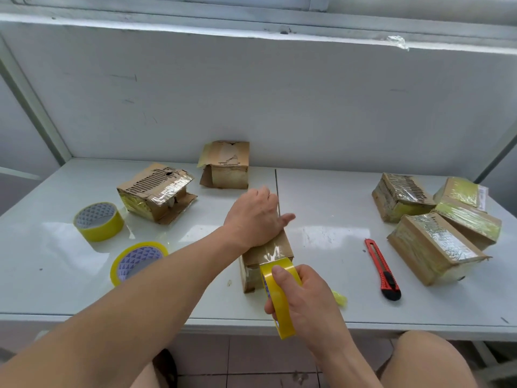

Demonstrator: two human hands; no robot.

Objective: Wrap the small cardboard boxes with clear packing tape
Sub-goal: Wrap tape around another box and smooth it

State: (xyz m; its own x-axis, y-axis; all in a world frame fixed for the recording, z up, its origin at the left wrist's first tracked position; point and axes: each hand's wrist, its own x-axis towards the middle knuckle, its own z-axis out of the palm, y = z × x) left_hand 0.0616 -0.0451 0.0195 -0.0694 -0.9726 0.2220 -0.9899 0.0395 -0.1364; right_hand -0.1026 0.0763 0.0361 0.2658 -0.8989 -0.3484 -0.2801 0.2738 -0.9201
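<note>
Head view: left hand lies flat, fingers straight, on small brown cardboard box; box's long axis runs near-to-far. Right hand grips yellow-tinted tape roll at box's near end; tape joins box top.

Table: glossy, smooth white. Boxes: matt torn cardboard, corrugation exposed. Tape roll: shiny yellowish plastic film.

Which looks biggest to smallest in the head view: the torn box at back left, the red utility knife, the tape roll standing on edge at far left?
1. Torn box
2. Tape roll standing on edge and red utility knife: the knife is longer but much thinner, so their order is unsure.
</note>
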